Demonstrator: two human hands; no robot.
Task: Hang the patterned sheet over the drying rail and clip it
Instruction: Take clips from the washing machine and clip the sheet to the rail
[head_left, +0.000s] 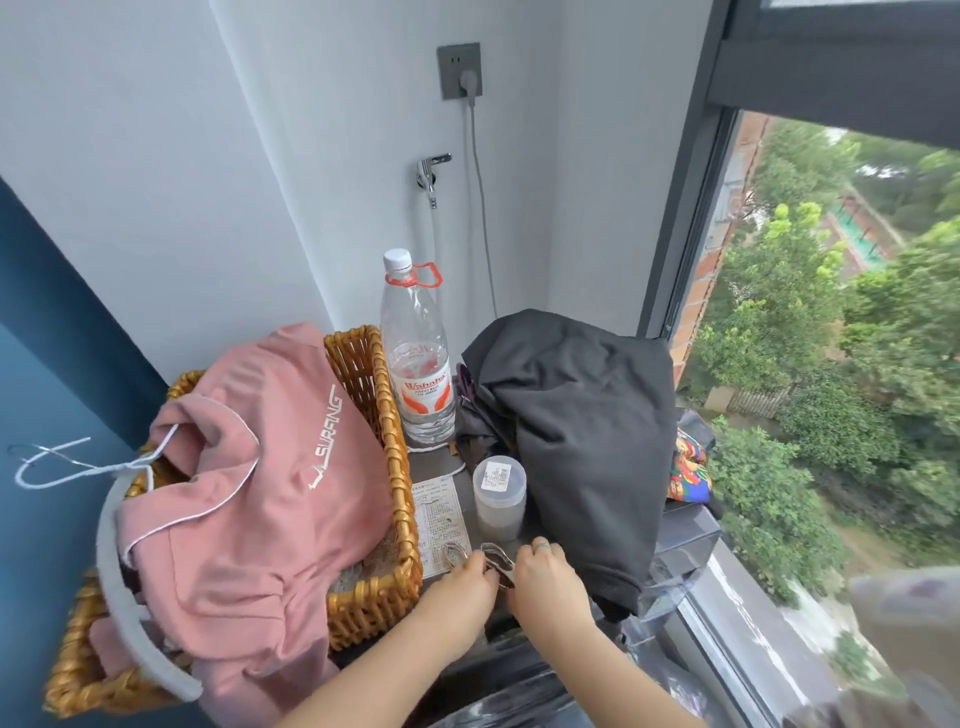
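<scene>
Head view, lower centre: left hand (460, 578), right hand (546, 578) pinch silvery wire clips (496, 555) on dark worktop (436, 460). Step: clip pickup. Next: carry to rail (unseen).

Soft daylight from the window (810, 322); edges curve, lower right corner blurred.

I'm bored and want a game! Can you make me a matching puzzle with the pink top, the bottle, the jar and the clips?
Things:
1 pink top
2 bottle
3 jar
4 clips

Match with:
A shiny metal
B in the basket
C label on lid
D white cap

Pairs: 1-B, 2-D, 3-C, 4-A
</scene>
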